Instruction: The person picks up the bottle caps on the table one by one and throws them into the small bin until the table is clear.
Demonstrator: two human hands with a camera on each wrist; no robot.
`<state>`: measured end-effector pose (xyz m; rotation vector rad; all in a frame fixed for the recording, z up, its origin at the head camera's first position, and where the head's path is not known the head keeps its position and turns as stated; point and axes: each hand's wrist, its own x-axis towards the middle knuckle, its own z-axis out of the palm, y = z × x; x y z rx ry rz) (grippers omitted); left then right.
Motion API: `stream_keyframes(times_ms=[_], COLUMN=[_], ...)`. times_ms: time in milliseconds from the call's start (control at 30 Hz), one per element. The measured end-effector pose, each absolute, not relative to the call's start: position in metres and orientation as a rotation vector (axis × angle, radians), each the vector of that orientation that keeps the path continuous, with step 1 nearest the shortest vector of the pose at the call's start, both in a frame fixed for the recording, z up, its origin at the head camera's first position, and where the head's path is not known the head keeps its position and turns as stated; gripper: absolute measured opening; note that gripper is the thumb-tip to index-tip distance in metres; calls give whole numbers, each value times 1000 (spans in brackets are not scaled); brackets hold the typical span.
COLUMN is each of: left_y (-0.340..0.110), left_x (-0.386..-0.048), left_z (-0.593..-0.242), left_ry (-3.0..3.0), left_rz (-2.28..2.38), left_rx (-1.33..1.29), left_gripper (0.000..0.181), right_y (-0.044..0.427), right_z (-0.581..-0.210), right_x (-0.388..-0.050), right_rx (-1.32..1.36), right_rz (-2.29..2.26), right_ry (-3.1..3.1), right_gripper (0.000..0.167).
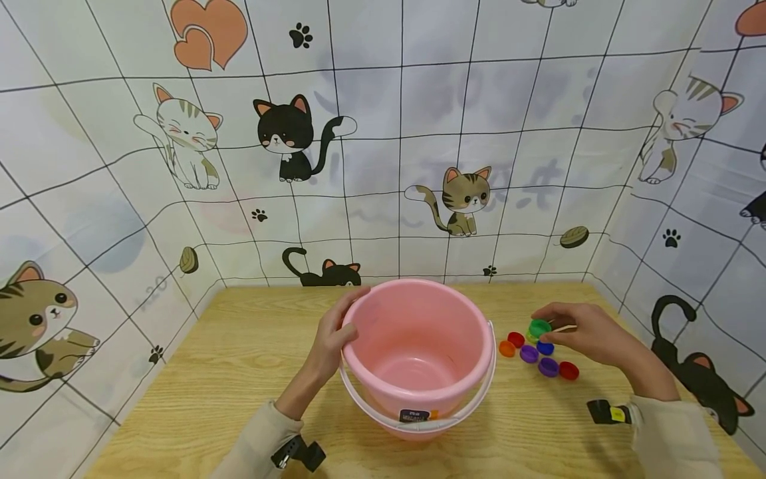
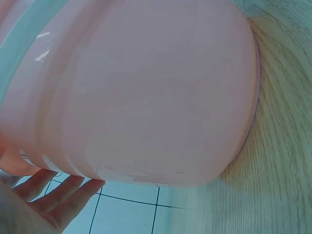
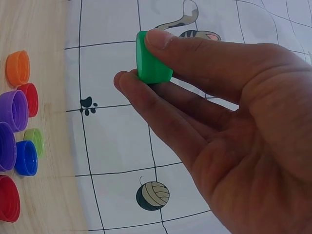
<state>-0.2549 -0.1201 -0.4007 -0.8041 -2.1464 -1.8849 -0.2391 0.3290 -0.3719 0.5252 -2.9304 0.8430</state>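
A pink bucket [image 1: 419, 392] stands upright on the wooden table. At its left rim my left hand [image 1: 328, 336] grips it, thumb over the edge and fingers against the outside, as the left wrist view also shows the fingers [image 2: 68, 197] there. To the right of the bucket, my right hand [image 1: 592, 332] pinches a green bottle cap [image 3: 155, 63] between thumb and fingers, held above the table. Beneath and beside it lie several loose caps: orange [image 1: 507, 348], red [image 1: 568, 370], purple [image 1: 548, 367], blue [image 1: 545, 347] and light green [image 3: 35, 141].
The bucket's pale handle [image 1: 419, 426] hangs down across its front. The wooden table [image 1: 239, 372] runs back to a cloth wall [image 1: 371, 219] printed with cats and grid lines, which also closes in the left and right sides.
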Motion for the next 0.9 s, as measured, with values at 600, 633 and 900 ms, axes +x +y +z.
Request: stream_keyframes(times_ms=[600,633,900], left_y=[-120,-120,-120], left_x=[-255,-255,-255], left_z=[-401,-401,-401], left_ry=[-2133,-2133,-2133], left_rz=[-1887,-1887,-1877], left_rx=[-826,-825,-819], left_gripper=[75,75,76], right_y=[317,317,315], right_z=[-372,-373,-373], right_x=[-241,-241,-241], right_rx=[504,501,510], right_rz=[895,902,922], right_ry=[-2827,-2822,-2816], right_gripper=[39,39,40])
